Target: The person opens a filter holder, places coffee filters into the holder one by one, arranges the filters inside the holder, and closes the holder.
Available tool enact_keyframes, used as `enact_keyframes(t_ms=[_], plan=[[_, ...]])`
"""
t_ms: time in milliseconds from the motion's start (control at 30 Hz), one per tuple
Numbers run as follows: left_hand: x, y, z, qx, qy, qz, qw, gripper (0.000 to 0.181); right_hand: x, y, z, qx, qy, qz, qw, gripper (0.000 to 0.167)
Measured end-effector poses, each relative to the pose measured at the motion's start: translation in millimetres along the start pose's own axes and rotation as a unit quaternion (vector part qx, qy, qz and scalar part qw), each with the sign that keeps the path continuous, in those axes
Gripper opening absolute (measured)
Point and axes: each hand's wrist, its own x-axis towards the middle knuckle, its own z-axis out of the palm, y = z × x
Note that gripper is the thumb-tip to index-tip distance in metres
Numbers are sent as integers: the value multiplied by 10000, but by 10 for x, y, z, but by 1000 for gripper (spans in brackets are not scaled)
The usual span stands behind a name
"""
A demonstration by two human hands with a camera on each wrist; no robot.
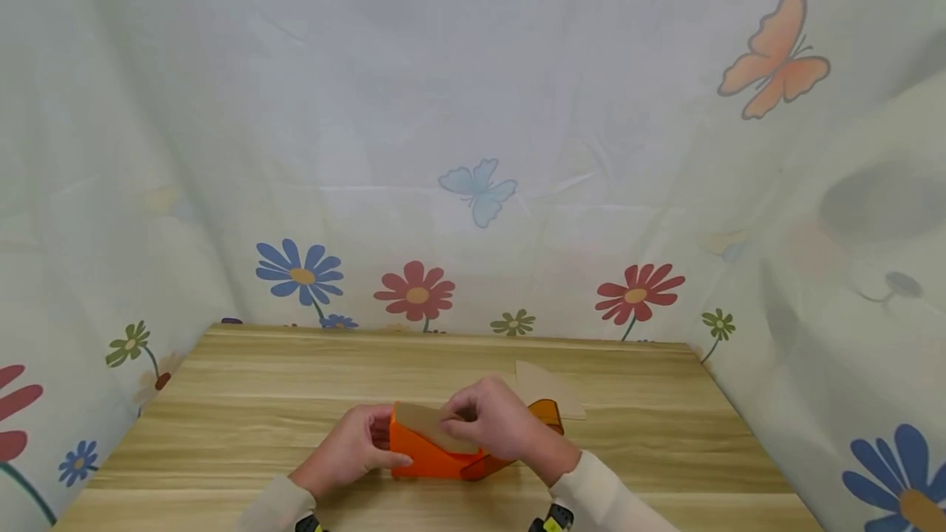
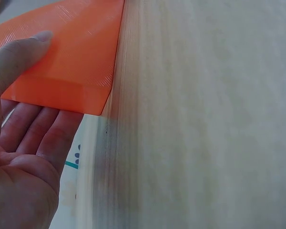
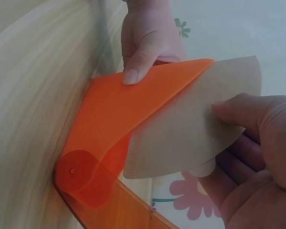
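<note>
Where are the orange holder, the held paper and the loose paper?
Orange holder (image 3: pixel 119 104): right wrist view, on its side wall.
Held paper (image 3: pixel 177 128): right wrist view, mid-sheet.
Loose paper (image 1: pixel 544 386): head view, on its uncovered part.

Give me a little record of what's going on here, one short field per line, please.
Left hand: grips the orange holder, thumb on its side
Right hand: pinches fan-shaped brown paper
Brown paper position: partly inside the holder, partly sticking out
See-through lid: swung open at a round pivot
Loose paper: flat on the table, beyond the right hand
Table: wood-grained
Backdrop: pale sheet with flowers, butterflies
</note>
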Motion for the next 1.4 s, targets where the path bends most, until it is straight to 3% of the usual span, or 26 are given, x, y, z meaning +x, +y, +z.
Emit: enact_keyframes(t_ms=[767, 1033, 1400], plan=[[-2, -5, 19, -44, 27, 30, 10000, 49, 13, 23, 90, -303, -65, -62, 9995, 8], [-4, -21, 19, 18, 19, 64, 10000, 49, 15, 63, 159, -528, -290, -320, 9977, 19], [-11, -10, 6, 152, 25, -43, 9999, 47, 19, 22, 178, -937, -639, -128, 9935, 27]])
